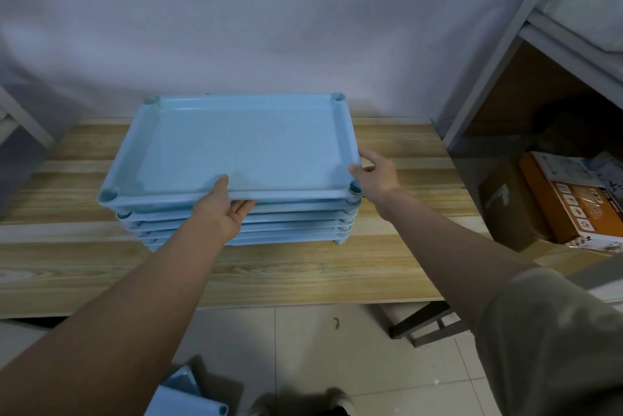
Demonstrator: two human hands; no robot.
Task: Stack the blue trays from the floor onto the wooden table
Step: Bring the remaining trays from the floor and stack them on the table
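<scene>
Several light blue trays form a stack (242, 227) on the wooden table (303, 267). The top tray (236, 146) sits slightly askew on the stack. My left hand (224, 210) holds its near edge, thumb on the rim and fingers underneath. My right hand (376, 176) holds the tray's near right corner, thumb on top of the rim. More blue trays (183, 397) lie on the tiled floor at the bottom of the view, partly cut off.
A grey wall stands behind the table. A metal shelf frame (499, 55) rises at the right, with cardboard boxes (569, 200) below it. The table's dark leg (421, 324) stands on the tiles, and a shoe tip (333, 398) shows near the bottom edge.
</scene>
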